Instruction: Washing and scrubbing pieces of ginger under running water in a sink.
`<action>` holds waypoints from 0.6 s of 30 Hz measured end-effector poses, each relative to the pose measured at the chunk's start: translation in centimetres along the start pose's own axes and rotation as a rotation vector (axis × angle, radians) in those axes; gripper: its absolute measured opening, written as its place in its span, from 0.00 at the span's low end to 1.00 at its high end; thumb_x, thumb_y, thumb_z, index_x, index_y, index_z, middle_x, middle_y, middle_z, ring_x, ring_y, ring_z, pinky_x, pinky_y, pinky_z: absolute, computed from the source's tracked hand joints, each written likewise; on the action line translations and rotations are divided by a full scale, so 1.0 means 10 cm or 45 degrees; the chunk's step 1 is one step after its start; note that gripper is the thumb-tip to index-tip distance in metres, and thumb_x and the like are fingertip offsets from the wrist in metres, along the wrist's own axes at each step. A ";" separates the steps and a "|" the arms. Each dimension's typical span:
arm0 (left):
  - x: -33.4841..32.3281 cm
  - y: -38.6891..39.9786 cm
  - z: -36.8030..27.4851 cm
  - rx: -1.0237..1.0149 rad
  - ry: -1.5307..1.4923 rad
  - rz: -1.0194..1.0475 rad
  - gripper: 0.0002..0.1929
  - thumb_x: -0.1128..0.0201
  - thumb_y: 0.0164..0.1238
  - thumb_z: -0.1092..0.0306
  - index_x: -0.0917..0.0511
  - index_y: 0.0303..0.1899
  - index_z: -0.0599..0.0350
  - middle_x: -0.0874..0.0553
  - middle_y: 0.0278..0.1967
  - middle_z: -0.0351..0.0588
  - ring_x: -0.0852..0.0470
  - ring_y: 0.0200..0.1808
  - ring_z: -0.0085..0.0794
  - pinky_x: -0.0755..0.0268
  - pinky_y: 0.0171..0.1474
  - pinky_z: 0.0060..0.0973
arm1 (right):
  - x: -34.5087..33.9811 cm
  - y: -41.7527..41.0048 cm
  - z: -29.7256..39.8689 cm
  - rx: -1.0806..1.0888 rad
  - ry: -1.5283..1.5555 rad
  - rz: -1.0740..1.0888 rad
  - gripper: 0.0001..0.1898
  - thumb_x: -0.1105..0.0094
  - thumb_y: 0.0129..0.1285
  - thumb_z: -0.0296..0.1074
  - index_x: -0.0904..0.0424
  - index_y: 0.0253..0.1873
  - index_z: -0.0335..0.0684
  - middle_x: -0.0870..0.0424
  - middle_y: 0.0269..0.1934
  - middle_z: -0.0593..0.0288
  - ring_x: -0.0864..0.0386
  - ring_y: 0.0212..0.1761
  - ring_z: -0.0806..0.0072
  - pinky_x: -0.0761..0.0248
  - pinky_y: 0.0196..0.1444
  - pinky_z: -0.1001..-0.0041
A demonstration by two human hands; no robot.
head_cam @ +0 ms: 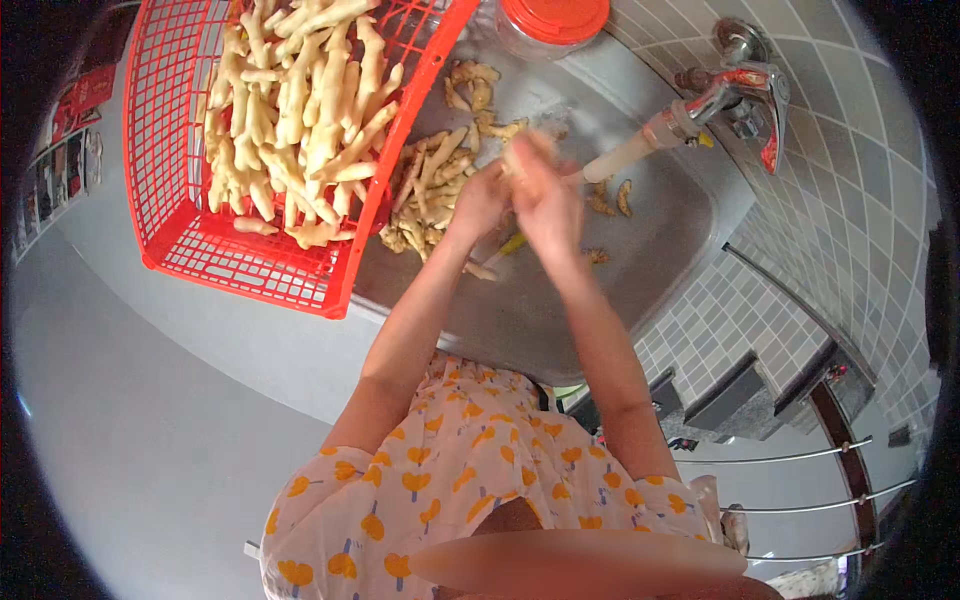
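Both hands are close together over a metal sink point(645, 240), beside the faucet's spout. My left hand point(482, 196) grips a pale piece, seemingly ginger root point(517, 154), and my right hand point(546, 206) closes round the same piece; motion blurs its outline. Under and left of my hands lies a pile of ginger roots point(442, 176), with more pieces point(472, 82) farther back and small ones point(624, 197) to the right. A yellow-handled tool point(513, 244) lies partly hidden below my hands. A red plastic basket point(390, 161) on the left holds many pale, apparently peeled ginger roots point(300, 112).
The wall faucet point(739, 90) has a pale hose point(626, 156) reaching to my right hand. A clear container with a red lid point(555, 16) stands at the sink's back rim. A tiled wall point(840, 142) rises at the right, and metal rails point(795, 510) show lower right.
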State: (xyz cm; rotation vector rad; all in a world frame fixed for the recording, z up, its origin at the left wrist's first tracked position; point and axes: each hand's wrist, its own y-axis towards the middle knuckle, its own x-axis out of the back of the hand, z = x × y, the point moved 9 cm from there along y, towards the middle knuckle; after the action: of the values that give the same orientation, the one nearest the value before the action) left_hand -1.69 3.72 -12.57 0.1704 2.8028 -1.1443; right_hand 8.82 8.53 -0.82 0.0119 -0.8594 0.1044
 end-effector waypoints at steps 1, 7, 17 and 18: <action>0.11 0.01 -0.07 -0.143 0.315 -0.077 0.23 0.44 0.76 0.65 0.27 0.70 0.49 0.14 0.40 0.50 0.15 0.38 0.34 0.23 0.42 0.29 | -0.07 -0.10 0.15 0.093 -0.078 0.107 0.25 0.38 0.66 0.30 0.25 0.68 0.50 0.17 0.55 0.45 0.16 0.49 0.45 0.24 0.49 0.55; 0.02 -0.22 -0.39 -0.136 0.820 -0.248 0.25 0.39 0.67 0.65 0.23 0.67 0.37 0.13 0.49 0.58 0.14 0.48 0.53 0.22 0.51 0.45 | 0.15 0.16 -0.29 -0.152 0.039 -0.091 0.27 0.37 0.64 0.28 0.25 0.69 0.52 0.17 0.57 0.48 0.19 0.56 0.44 0.25 0.57 0.56; 0.03 -0.35 -0.72 -0.436 1.106 -0.579 0.17 0.39 0.67 0.64 0.17 0.57 0.46 0.13 0.42 0.51 0.13 0.41 0.49 0.21 0.45 0.44 | 0.06 0.00 -0.11 -0.277 0.057 0.143 0.32 0.35 0.61 0.27 0.27 0.71 0.56 0.18 0.56 0.43 0.21 0.50 0.43 0.26 0.55 0.55; 0.01 -0.35 -0.74 -0.419 1.151 -0.589 0.16 0.39 0.67 0.64 0.17 0.55 0.47 0.13 0.41 0.50 0.13 0.41 0.48 0.21 0.44 0.43 | 0.06 0.00 -0.12 -0.268 -0.057 0.122 0.32 0.35 0.61 0.27 0.26 0.71 0.56 0.18 0.53 0.43 0.21 0.50 0.43 0.26 0.54 0.56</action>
State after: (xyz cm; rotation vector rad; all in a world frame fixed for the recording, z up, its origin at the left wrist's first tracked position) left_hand -2.74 6.41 -4.96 -0.0064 3.9497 -0.7436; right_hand 10.14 8.60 -1.18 -0.2251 -0.9124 0.1033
